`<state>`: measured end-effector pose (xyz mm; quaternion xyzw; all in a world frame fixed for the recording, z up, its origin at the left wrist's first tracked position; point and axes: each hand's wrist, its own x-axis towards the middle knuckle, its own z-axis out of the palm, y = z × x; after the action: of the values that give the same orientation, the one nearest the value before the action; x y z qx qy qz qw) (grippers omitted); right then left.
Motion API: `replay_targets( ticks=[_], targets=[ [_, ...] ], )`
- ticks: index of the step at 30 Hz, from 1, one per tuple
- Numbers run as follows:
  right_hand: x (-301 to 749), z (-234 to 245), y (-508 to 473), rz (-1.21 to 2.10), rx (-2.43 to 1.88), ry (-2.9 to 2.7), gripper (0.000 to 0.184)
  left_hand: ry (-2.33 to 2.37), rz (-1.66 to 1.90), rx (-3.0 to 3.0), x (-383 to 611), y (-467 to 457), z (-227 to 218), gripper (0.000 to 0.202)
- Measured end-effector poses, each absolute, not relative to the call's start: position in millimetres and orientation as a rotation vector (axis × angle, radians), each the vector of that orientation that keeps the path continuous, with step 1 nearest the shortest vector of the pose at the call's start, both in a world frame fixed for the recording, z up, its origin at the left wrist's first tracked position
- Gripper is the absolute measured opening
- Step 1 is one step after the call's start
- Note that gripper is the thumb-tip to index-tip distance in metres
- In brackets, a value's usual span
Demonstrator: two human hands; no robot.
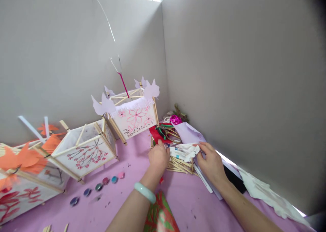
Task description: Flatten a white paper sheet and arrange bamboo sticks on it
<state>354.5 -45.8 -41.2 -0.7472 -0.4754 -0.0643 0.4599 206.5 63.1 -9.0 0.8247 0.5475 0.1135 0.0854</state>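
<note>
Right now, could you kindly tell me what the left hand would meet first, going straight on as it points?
The left hand would probably meet the red cloth just ahead, though depth there is hard to judge.

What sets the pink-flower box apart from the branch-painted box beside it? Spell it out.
The pink-flower box bears lilac cutouts at its corners; the branch-painted box shows none. A magenta stem rises from the pink-flower box, none from the branch-painted box. Both have white painted panels on pale wooden frames.
</note>
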Motion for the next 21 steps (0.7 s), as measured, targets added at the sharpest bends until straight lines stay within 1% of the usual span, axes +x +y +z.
replay_targets(
  ticks=[4,8,11,15,21],
  targets=[
    [354.8,-38.1,-46.4,-0.106,-1.853,-1.13,0.031,1.658,0.37,2.371,216.9,76.2,-16.6,0.045],
    [356.8,-34.6,-47.0,-0.025,-1.864,-1.073,0.032,1.539,0.473,2.286,204.1,98.3,-11.6,0.039],
    [358.4,-33.1,-47.1,0.003,-1.867,-1.048,0.031,1.499,0.522,2.206,188.2,118.3,-12.1,0.039],
    [360.4,-33.0,-47.2,0.017,-1.872,-1.031,0.031,1.582,0.578,2.133,171.4,134.1,-17.0,0.043],
    [364.5,-35.4,-46.6,0.003,-1.857,-0.993,0.03,1.733,0.544,2.23,160.6,140.1,-23.8,0.042]
  ],
)
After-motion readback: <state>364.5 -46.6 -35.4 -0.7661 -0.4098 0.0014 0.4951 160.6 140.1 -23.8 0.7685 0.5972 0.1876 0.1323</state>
